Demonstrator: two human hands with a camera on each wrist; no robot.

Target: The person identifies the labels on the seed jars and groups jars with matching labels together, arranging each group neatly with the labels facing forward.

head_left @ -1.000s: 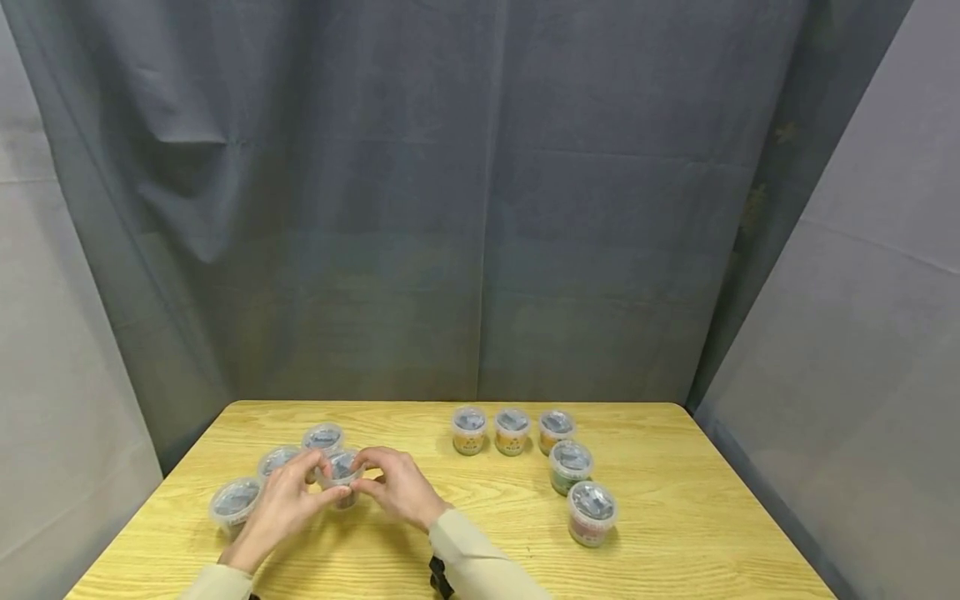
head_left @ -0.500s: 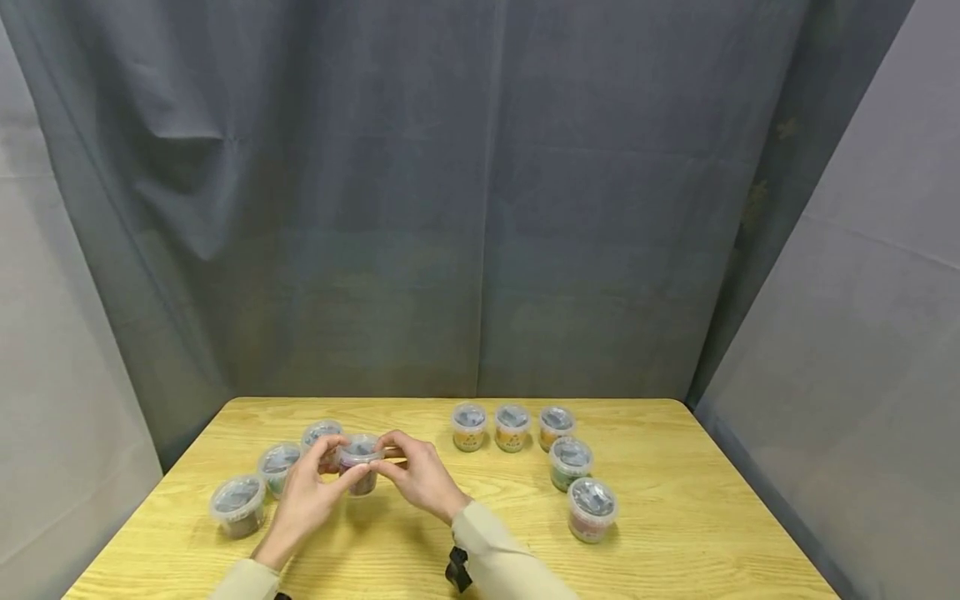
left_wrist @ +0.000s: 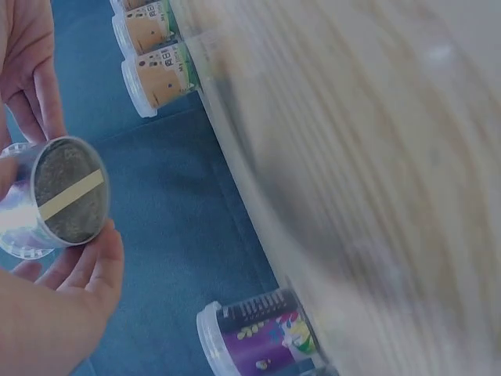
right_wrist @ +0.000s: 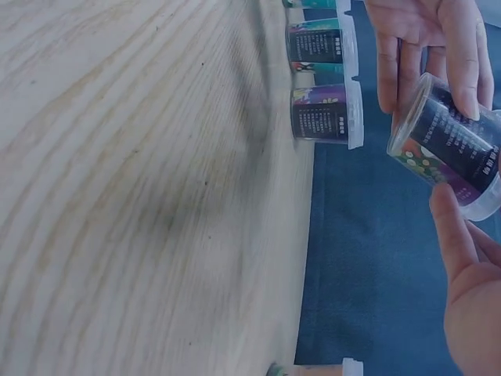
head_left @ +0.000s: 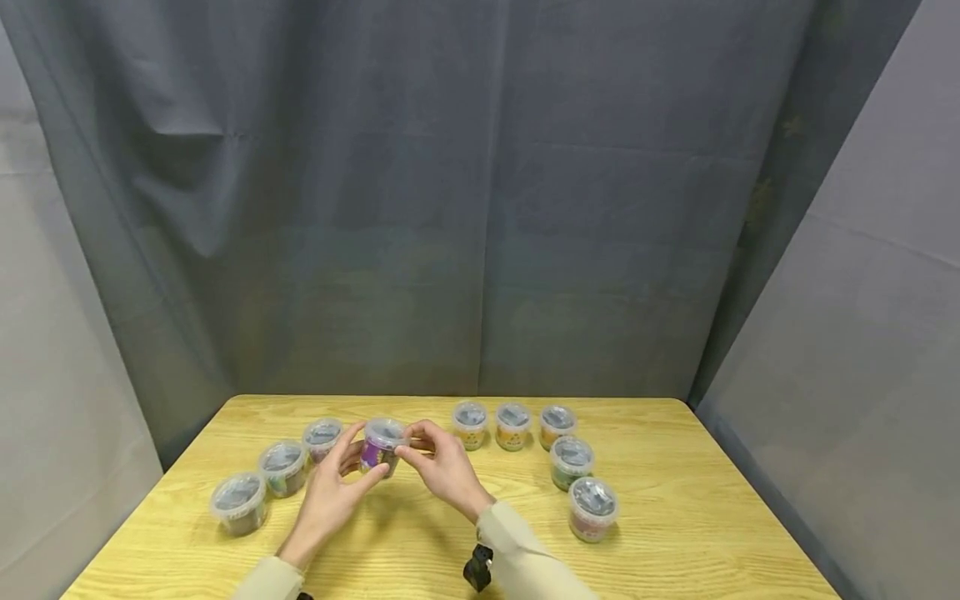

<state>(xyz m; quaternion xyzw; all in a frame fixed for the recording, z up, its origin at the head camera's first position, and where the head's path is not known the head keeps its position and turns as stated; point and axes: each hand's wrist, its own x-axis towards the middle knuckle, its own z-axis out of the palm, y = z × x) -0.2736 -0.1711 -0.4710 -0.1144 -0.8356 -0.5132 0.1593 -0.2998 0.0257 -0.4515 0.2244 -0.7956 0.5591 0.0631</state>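
Both hands hold one small plastic tub (head_left: 375,454) with a clear lid and a purple label, raised above the table. My left hand (head_left: 330,502) grips its left side and underside, with the thumb at the front. My right hand (head_left: 447,477) pinches it near the lid from the right. The left wrist view shows the tub's dark base (left_wrist: 66,211) with a pale strip across it. In the right wrist view its black-and-purple label (right_wrist: 462,145) faces the camera, and the tub is tilted.
To the left stand three lidded tubs, a grey one (head_left: 242,508), a green one (head_left: 285,471) and a purple one (head_left: 322,440). Back right, three orange-labelled tubs (head_left: 513,429) form a row, with a green tub (head_left: 572,465) and a pink tub (head_left: 592,512) nearer on the wooden table (head_left: 675,533).
Both hands have carried the tub rightward and up, away from the left group. Its purple label has come into sight, and the left tubs are less covered. The other tubs stay put.
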